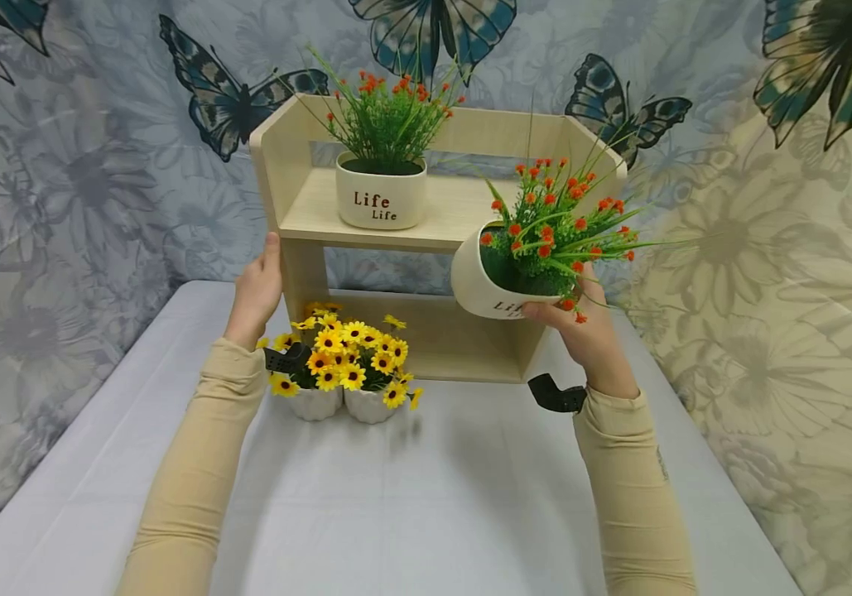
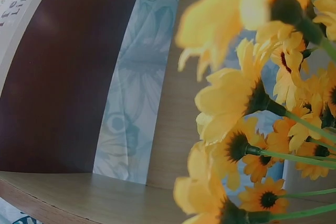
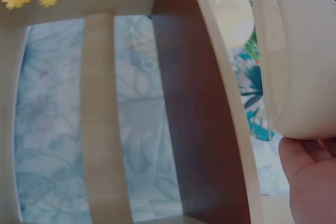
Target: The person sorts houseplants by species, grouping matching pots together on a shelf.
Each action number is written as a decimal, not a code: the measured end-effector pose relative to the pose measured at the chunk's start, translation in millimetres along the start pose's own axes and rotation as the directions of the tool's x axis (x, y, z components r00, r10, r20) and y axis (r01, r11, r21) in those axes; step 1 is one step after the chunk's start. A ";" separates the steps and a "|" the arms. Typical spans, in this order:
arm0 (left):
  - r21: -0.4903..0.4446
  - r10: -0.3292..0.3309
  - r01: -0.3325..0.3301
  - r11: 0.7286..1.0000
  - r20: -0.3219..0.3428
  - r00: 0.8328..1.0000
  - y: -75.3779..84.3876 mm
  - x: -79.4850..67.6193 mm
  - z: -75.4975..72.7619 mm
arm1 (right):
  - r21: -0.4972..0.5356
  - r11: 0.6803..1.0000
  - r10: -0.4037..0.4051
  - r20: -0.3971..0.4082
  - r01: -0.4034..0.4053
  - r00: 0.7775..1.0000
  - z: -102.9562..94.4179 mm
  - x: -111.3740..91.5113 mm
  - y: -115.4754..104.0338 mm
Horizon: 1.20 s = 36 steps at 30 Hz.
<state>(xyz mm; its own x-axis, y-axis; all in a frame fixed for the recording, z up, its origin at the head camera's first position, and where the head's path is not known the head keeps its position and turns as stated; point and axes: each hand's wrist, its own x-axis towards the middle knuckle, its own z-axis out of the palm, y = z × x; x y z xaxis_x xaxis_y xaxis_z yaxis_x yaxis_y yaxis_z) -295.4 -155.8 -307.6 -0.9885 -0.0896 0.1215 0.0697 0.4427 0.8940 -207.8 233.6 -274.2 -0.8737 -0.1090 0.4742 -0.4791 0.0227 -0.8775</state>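
My right hand (image 1: 582, 327) holds a white oval pot of red-flowered greenery (image 1: 503, 285), thumb on its lettered front. The pot is tilted, flowers leaning right, in front of the right end of the wooden shelf's (image 1: 436, 240) upper board. In the right wrist view, fingertips (image 3: 296, 156) touch the pot (image 3: 304, 66). My left hand (image 1: 254, 290) rests against the shelf's left side panel, one digit pointing up along its front edge. A matching pot with "Life" lettering (image 1: 381, 199) stands upright on the upper board, left of centre.
Two small white pots (image 1: 369, 406) with yellow flowers (image 1: 351, 352) stand on the white tablecloth (image 1: 411, 497) before the shelf's lower left, close to my left wrist. Behind the shelf hangs butterfly-patterned cloth (image 1: 120, 182). The shelf's back has open gaps.
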 end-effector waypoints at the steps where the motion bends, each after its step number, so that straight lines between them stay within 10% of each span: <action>1: 0.001 0.000 0.000 1.000 0.002 1.000 -0.1 -0.3 -0.5 | 0.051 0.998 -0.024 0.004 0.024 1.000 0.6 4.2 -1.5; 7: -0.003 0.021 -0.021 1.000 -0.007 1.000 -2.2 0.4 -0.3 | 0.317 0.941 -0.142 0.044 0.120 0.989 -0.1 27.8 -7.0; 36: 0.022 0.015 -0.015 1.000 0.002 1.000 -2.9 1.2 -1.0 | 0.239 0.970 0.044 0.005 -0.043 0.999 -7.0 94.1 -6.5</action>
<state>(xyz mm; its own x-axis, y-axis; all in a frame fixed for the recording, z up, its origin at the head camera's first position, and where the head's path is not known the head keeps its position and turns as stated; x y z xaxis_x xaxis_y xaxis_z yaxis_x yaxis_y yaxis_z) -296.7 -158.1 -309.6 -0.9876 -0.0815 0.1342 0.0817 0.4634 0.8824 -287.5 230.2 -223.4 -0.8933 -0.1124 0.4351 -0.4065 -0.2106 -0.8890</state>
